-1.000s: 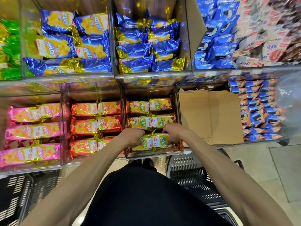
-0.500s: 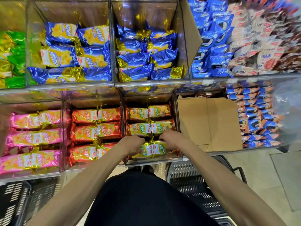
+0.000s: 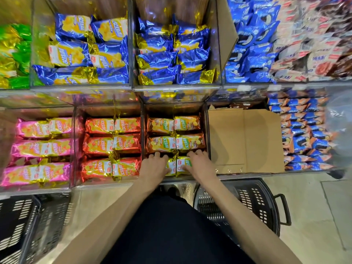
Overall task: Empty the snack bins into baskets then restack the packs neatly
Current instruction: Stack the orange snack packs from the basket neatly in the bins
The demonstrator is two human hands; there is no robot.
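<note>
Since 1 second ago both hands have spread from knuckled fists to flatter palms on the same front packs, and the whole shelf sits lower in the view.

Nearest, 2 black baskets stand on the floor, the left basket and the right basket, the right one just below the bin being worked. Above them the left hand and right hand lie side by side on the front row of packs. The fingers are stretched out to the row's far edge and the thumbs rest on the foil, pressing rather than gripping. These packs sit at the front of the clear bin, with the second row and back row already lying level behind.

This looks like restacking, at the settling of the last row. Press evenly with both palms so the 2 packs seat flat and their gold ends meet at the centre. Keep the foil uncrushed and the front edge behind the bin's lip. The red packs next door show the line to match.
</note>
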